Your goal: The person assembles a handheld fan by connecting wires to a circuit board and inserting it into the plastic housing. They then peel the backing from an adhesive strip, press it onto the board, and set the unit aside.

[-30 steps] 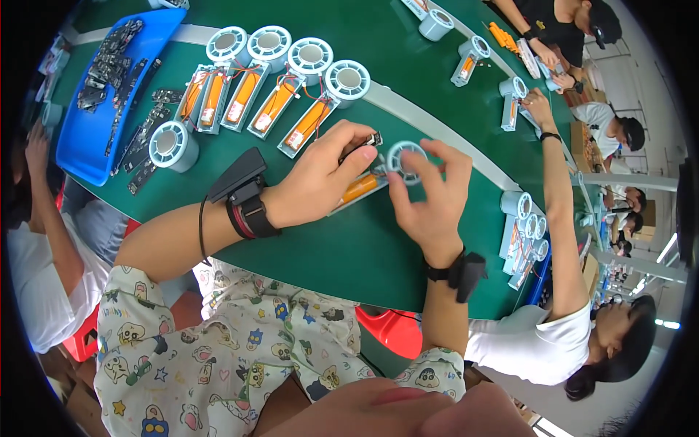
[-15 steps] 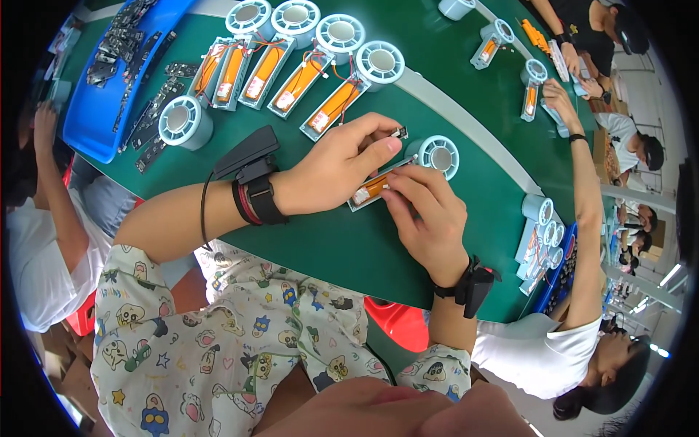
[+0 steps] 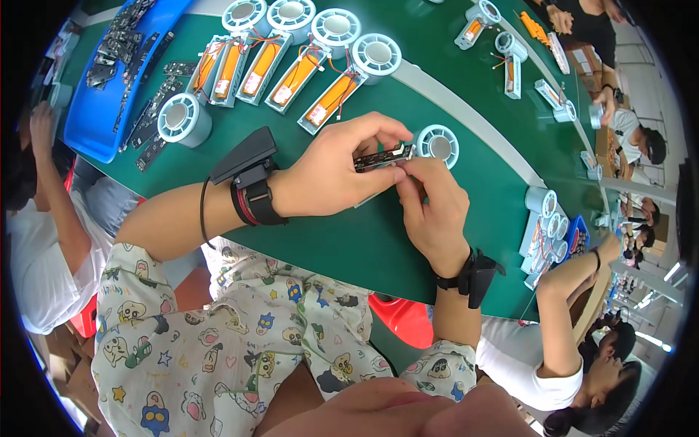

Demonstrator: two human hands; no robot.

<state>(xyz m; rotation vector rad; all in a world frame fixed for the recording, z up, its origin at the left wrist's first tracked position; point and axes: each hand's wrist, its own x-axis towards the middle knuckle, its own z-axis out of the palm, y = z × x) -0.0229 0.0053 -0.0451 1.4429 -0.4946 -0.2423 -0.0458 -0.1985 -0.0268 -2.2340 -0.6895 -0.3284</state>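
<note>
My left hand point(image 3: 331, 167) grips a narrow black circuit board point(image 3: 378, 159) between thumb and fingers, its long edge tilted up toward me. At the board's right end my right hand point(image 3: 437, 211) is closed in a pinch, its fingertips touching or almost touching the board. Whatever sits between those fingertips is too small and covered to name. Just beyond my right hand lies a pale blue round unit with a spoked ring point(image 3: 437, 148). The open case joined to it is mostly hidden under my hands.
Several pale cases with orange batteries point(image 3: 290, 76) and round heads stand at the back. A lone round unit point(image 3: 183, 120) sits left, near loose circuit boards point(image 3: 153, 109) and a blue tray point(image 3: 84, 120). More assembled units point(image 3: 537, 226) lie right, beside a co-worker's arm point(image 3: 561, 306).
The circuit board has turned into view in my left hand. My right hand has left the battery in the case for the board's end. The co-worker's arm at right has drawn back.
</note>
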